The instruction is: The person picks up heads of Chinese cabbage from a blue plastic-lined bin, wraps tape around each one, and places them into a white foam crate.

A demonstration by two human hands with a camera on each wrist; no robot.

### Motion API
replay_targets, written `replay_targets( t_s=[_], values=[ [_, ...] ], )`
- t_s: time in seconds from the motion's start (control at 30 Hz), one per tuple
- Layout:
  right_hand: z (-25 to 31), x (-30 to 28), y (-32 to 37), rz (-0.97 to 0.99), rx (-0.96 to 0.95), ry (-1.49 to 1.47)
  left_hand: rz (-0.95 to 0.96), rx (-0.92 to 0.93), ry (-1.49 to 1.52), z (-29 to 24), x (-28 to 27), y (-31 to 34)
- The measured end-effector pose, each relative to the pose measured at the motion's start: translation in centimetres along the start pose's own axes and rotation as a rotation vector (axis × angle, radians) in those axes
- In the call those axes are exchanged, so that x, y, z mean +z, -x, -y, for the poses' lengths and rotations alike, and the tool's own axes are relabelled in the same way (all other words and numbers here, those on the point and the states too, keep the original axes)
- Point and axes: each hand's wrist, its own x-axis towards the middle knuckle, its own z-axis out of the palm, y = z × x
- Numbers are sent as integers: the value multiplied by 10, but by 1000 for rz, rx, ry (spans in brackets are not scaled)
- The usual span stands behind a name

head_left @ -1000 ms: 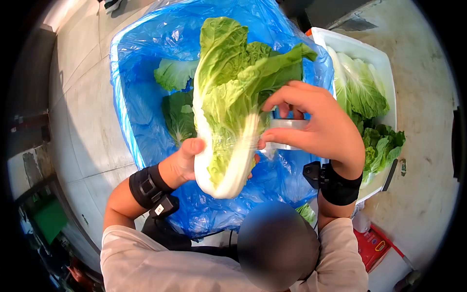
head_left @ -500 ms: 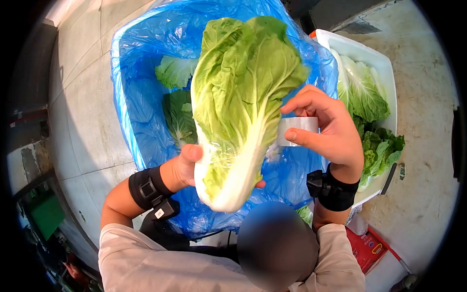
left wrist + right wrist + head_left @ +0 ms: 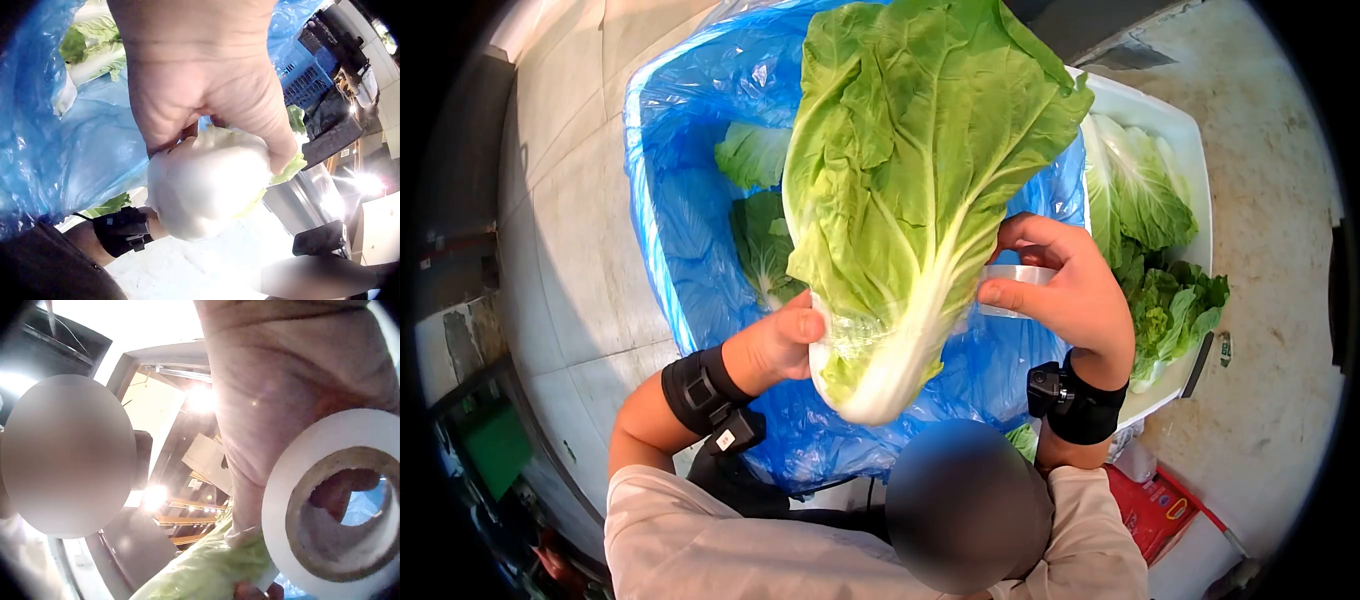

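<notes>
Cabbage in hand: the large leafy head (image 3: 900, 180) was held above the blue liner (image 3: 685, 235), base toward the person; in the head view its leaf tips overlapped the far left corner of the white box (image 3: 1195, 170).
Left hand: the hand (image 3: 788, 338) was clamped on the cabbage near its base, thumb on the near face.
Right hand: the hand (image 3: 1075, 285) was closed around the tape roll (image 3: 281, 512), with a finger visible through the core and the thumb against the roll, just beside the cabbage's right side.
Work done: a glossy clear band (image 3: 855, 335) lay across the lower part of the cabbage, so wrapping was judged well under way.
Work left: the roll was in hand beside the stalks; finishing the band and freeing the roll were judged to remain. Whether tape joined the two could not be told.
Liner contents: leafy heads (image 3: 765, 245) lay inside, near the left edge; whether they bore bands could not be told.
Box contents: more greens (image 3: 1145, 195) lay within the right edge of the white box, no band discernible on them, hence possibly unwrapped.
Overall stage: midway through one cabbage; the total count was not determinable.
</notes>
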Motion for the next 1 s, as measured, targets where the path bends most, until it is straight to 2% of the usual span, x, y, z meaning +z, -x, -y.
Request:
replay_targets(
  t_s=[0.13,0.2,0.33,0.43,0.5,0.53,0.57,0.63,0.7,0.77,0.83,0.9,0.97,1.0],
  values=[
    [13,-7,9,-75,21,135,-37,-20,-14,0,-9,-1],
    [18,-14,12,-102,-83,275,-61,-14,11,-1,-9,-3],
    [11,-15,9,-101,-177,314,-77,-31,58,-1,-10,-2],
    [8,-2,4,5,-149,256,-55,-62,119,0,-11,0],
    [3,7,5,37,31,-90,84,-1,150,-2,-11,-1],
    [-1,5,4,62,102,-25,82,24,134,-2,-11,-1],
    [-4,7,3,62,102,-26,82,23,134,-2,-10,-3],
    [-8,14,-1,112,118,-282,76,-13,181,-2,-7,-7],
    [-19,20,-4,154,107,-374,95,22,177,0,-13,-7],
    [-28,31,-6,76,-103,-527,112,55,174,-1,-13,-7],
    [-37,33,-9,52,-101,-606,-57,131,-53,-2,-6,-9],
    [-42,30,-13,24,-96,-683,-6,194,-2,0,0,-20],
    [-45,25,-16,-62,-72,-577,-300,428,-182,0,10,-35],
    [-41,29,-16,-123,-51,-571,-334,431,-278,-3,10,-36]
  ],
)
